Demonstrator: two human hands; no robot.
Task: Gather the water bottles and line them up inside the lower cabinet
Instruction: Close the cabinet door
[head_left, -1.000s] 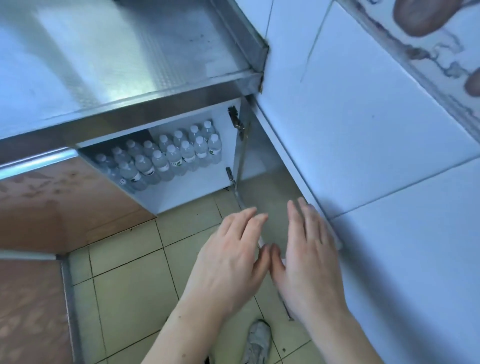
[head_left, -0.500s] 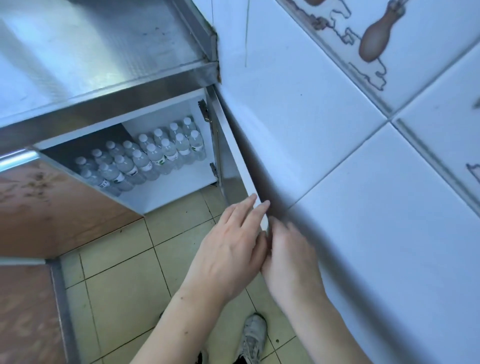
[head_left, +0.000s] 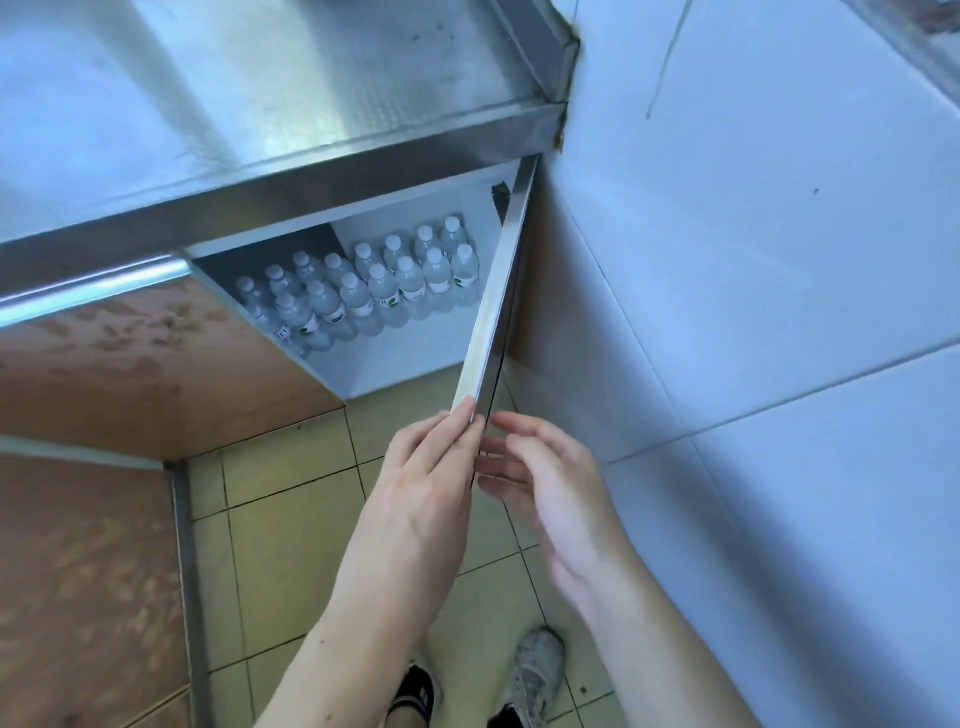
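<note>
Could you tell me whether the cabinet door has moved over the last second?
Yes. The cabinet door has swung off the tiled wall toward the bottles, both hands at its edge.

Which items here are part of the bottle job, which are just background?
Job:
water bottles, standing in rows
lower cabinet, open
cabinet door, edge-on
left hand, fingers on the door's edge
right hand, beside the door

Background:
steel countertop
floor tiles
wall tiles
shoes
</note>
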